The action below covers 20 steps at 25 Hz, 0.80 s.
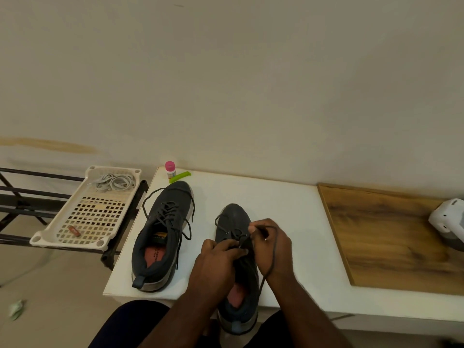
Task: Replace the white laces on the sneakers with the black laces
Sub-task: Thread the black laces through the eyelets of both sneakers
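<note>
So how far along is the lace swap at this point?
Done: the white laces lie in the basket, and the left sneaker carries black lacing, ends loose. In hand: both hands thread the black lace through the right sneaker, the left hand at the eyelets, the right hand pinching the lace. Left: its upper eyelets.

No text, brand, number or sign is legible. The left sneaker [160, 237] carries a yellow tongue label [160, 235] and dark print on its red insole [153, 255]; both are too small and blurred to read. The pink-capped bottle [170, 170] bears a label, also unreadable. The white device [448, 222] shows faint, unreadable top markings.
</note>
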Available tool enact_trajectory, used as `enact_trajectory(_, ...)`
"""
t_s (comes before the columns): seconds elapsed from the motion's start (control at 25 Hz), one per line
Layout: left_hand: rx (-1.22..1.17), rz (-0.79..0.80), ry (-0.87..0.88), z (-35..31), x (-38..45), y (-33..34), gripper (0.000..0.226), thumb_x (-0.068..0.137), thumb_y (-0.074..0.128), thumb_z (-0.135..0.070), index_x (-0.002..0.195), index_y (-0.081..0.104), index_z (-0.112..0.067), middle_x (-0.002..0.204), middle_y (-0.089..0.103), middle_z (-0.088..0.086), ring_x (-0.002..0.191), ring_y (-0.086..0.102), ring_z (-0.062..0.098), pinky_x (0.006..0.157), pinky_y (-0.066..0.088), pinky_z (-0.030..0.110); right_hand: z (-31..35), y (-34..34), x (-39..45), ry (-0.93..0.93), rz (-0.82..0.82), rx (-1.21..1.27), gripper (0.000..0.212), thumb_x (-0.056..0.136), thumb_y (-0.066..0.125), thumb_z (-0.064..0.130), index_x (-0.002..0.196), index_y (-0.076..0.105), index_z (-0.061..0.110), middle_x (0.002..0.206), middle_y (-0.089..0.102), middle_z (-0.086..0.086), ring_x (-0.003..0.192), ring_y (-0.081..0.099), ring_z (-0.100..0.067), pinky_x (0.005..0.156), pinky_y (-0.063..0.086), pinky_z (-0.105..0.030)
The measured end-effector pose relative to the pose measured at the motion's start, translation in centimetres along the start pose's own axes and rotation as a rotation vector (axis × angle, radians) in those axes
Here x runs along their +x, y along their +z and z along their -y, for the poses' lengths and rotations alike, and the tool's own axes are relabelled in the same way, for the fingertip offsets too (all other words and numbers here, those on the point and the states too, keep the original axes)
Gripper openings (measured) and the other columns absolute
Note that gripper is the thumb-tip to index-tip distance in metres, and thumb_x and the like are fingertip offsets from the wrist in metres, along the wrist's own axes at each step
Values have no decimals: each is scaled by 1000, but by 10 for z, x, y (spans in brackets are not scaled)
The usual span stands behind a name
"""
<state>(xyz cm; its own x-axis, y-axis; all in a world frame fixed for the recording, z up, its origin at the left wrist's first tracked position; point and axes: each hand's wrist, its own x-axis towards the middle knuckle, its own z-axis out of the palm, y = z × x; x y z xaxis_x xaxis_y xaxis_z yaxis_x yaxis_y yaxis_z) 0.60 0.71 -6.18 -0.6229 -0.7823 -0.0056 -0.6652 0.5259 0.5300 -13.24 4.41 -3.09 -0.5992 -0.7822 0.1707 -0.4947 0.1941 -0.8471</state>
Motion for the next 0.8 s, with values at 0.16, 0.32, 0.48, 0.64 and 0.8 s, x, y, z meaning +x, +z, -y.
enact_trajectory(0.16,-8,3,1,0,-1,1,46,98,46,-22,137,52,-45,148,42,-19,118,35,14,95,41,26,-4,-3,-8,60,-18,78,9,91,70,16,92,69,25,89,68,15,85,64,1,74,48,-11)
enact_trajectory(0.32,5,-9,26,-4,-2,-1,45,98,44,-22,137,52,-43,146,44,-22,110,35,14,91,41,25,-20,10,-2,98,212,-145,9,91,67,16,88,72,22,79,65,15,77,61,1,75,47,-20)
enact_trajectory(0.48,20,6,-3,-1,0,0,46,100,43,-20,139,50,-44,149,41,-19,119,35,16,94,40,25,-7,7,3,9,-19,-51,10,94,64,12,88,65,20,83,64,9,79,61,-5,76,49,-21)
enact_trajectory(0.64,13,5,15,-3,0,1,46,97,46,-21,137,52,-44,147,43,-21,113,36,15,91,40,25,-7,5,0,5,6,23,13,95,65,14,104,65,24,97,68,10,88,63,-2,82,50,-17)
enact_trajectory(0.8,11,5,20,-3,-2,-2,46,95,49,-24,137,52,-44,146,44,-22,111,36,15,90,41,24,-8,8,2,55,144,-136,14,96,64,18,106,74,19,98,73,6,88,64,-5,89,50,-24)
